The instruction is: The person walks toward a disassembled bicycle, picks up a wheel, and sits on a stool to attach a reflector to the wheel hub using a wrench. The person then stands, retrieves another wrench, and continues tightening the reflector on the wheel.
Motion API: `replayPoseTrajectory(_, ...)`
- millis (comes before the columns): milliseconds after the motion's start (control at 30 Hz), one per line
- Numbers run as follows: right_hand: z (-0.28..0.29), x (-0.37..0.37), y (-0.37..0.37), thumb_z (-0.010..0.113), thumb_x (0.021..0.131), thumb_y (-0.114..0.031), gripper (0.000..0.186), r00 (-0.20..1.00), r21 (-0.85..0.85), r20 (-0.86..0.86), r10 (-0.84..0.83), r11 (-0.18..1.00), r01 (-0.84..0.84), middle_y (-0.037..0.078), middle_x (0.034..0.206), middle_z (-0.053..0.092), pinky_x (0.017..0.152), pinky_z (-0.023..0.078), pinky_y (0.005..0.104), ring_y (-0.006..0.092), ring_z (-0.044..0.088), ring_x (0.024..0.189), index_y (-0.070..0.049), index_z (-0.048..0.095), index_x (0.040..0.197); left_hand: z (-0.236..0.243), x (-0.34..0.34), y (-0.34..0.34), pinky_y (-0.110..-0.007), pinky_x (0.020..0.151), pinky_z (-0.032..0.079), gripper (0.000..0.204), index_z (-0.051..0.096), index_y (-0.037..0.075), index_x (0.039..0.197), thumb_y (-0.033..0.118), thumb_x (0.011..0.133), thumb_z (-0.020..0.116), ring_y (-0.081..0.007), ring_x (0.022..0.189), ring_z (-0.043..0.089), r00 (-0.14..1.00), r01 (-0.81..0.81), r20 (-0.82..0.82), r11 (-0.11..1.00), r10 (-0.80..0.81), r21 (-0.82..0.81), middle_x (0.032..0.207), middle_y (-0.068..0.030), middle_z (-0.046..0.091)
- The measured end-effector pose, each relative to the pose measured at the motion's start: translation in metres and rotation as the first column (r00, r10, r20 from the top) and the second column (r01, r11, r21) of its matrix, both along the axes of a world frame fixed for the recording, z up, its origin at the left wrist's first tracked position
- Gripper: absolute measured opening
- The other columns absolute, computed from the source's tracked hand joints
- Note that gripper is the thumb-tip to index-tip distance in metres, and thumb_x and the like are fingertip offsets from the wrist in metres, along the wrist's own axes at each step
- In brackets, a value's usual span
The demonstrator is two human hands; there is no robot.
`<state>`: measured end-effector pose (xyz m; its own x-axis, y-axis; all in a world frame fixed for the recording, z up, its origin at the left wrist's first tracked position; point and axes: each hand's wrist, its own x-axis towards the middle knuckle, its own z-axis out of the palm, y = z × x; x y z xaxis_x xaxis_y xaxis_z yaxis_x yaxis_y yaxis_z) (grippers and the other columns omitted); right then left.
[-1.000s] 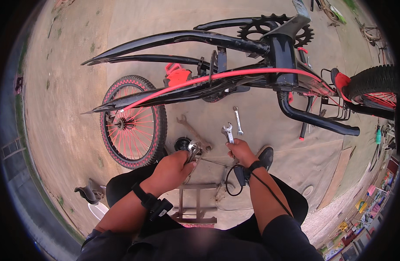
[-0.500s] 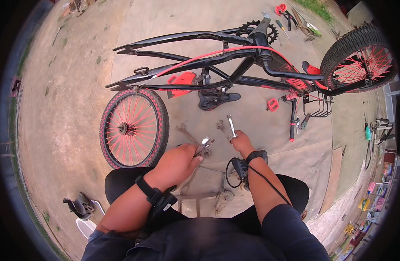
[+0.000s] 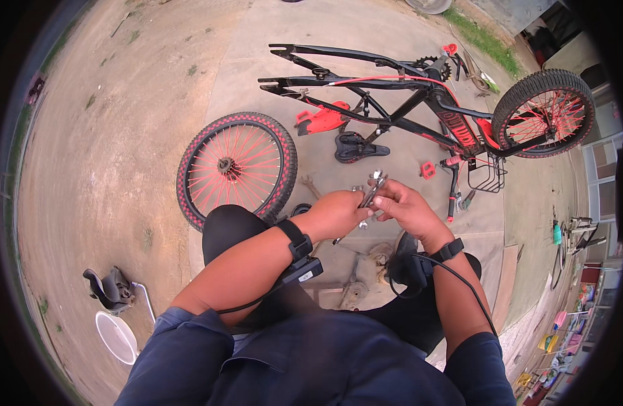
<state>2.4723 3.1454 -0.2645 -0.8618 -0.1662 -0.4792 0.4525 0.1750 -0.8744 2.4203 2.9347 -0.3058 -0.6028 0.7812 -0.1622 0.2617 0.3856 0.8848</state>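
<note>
My two hands meet above the ground between my knees. My left hand (image 3: 338, 211) is closed round a bundle of metal wrenches (image 3: 375, 181), whose bright ends stick out past the fingers. Beside it, my right hand (image 3: 407, 208) has its fingers and thumb pinched at the same bundle, on a wrench partly hidden by the fingers. Beyond them lies a black bicycle frame (image 3: 393, 116) with its front wheel (image 3: 543, 114) fitted. A loose wheel (image 3: 238, 169) with red spokes and a red-checked tyre is at my left knee.
A black saddle (image 3: 355, 147), a red pedal (image 3: 428, 170) and a larger wrench (image 3: 310, 185) lie near the frame. A rusty metal piece (image 3: 355, 292) is between my feet. At the lower left are a white basin (image 3: 116, 337) and a black curved part (image 3: 110, 289).
My right hand has brought its wrench over to the bundle in my left hand, which has moved right. The view has shifted, so the bicycle frame appears farther right and away.
</note>
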Motion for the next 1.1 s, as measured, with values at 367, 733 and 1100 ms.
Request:
replayPoseTrajectory(367, 0.012, -0.025, -0.083, 0.061, 0.101, -0.018, 0.022, 0.923, -0.056, -0.246, -0.295, 0.955, 0.29, 0.011, 0.103, 0.071, 0.083, 0.053, 0.0334, 0.0191, 0.066, 0.095, 0.002, 0.067, 0.107, 0.024, -0.012, -0.056, -0.046, 0.067, 0.051, 0.034, 0.063, 0.002, 0.107, 0.035, 0.102, 0.057, -0.0371, 0.073, 0.066, 0.962, -0.244, -0.073, 0.947, 0.264, 0.21, 0.078, -0.0189, 0.066)
replayPoseTrajectory(733, -0.137, -0.048, -0.071, 0.062, 0.102, -0.03, 0.023, 0.992, 0.233, 0.096, -0.083, 0.971, 0.059, 0.004, 0.092, 0.069, 0.068, 0.051, 0.0285, 0.0148, 0.068, 0.077, -0.009, 0.064, 0.111, 0.09, -0.09, -0.241, -0.039, 0.086, 0.058, 0.039, 0.062, -0.002, 0.116, 0.035, 0.108, 0.054, -0.0242, 0.095, 0.071, 0.431, -0.87, 0.5, 0.199, 0.751, 0.451, 0.098, -0.0109, 0.068)
replayPoseTrajectory(1100, -0.304, -0.024, -0.029, 0.06, 0.094, -0.033, 0.037, 0.986, 0.386, 0.157, 0.057, 0.915, -0.114, 0.029, 0.098, 0.066, 0.083, 0.048, 0.0496, 0.046, 0.063, 0.098, 0.004, 0.063, 0.099, -0.126, -0.002, -0.384, -0.029, 0.067, 0.049, 0.031, 0.062, 0.007, 0.109, 0.036, 0.106, 0.053, -0.0139, 0.077, 0.067, 0.028, -0.881, 0.296, 0.163, 0.955, -0.443, 0.084, -0.0016, 0.064)
